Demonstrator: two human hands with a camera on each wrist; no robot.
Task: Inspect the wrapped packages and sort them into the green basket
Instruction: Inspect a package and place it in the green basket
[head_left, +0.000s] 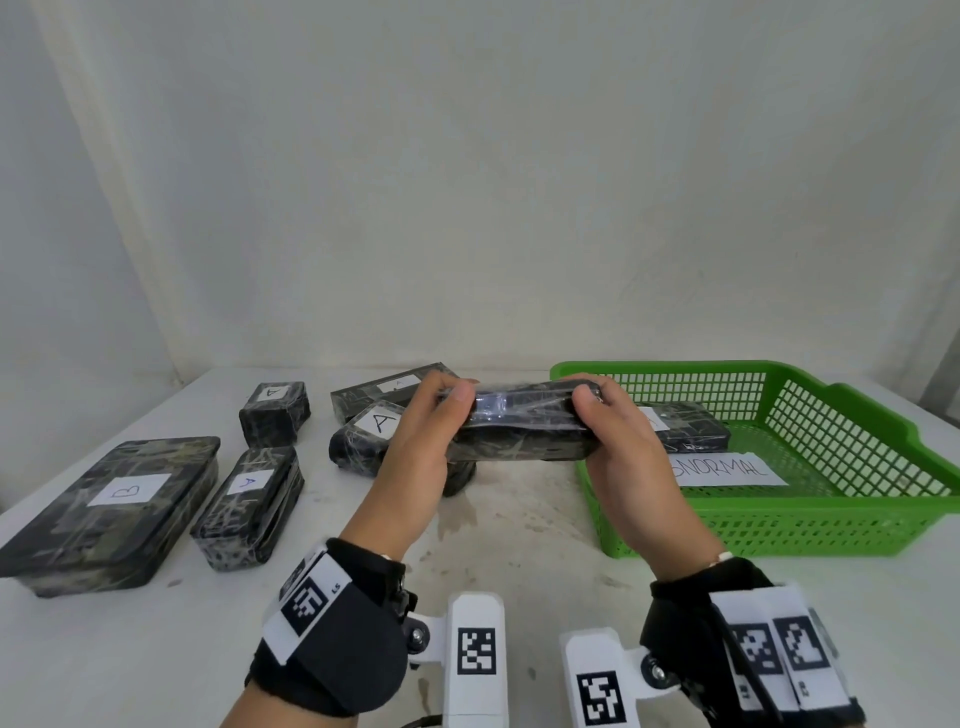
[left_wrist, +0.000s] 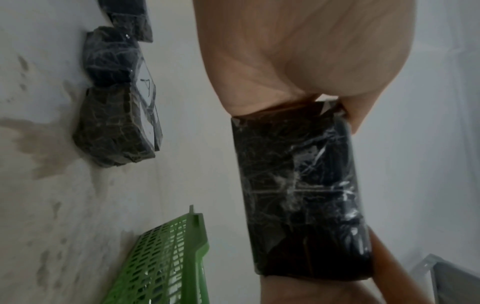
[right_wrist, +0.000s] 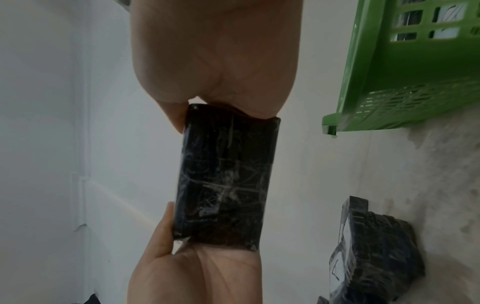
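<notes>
Package (head_left: 519, 431) at frame centre looks stiff, slick-wrapped; left hand (head_left: 421, 447) and right hand (head_left: 618, 447) clasp its ends; ends suit gripping.

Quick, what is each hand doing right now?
Left hand: holds one end of the wrapped package.
Right hand: holds its other end.

White, stained table (head_left: 519, 525). Resting directly on it: green basket (head_left: 769, 525) at right; five wrapped packages at left and centre, including large package labelled B (head_left: 111, 512).
</notes>
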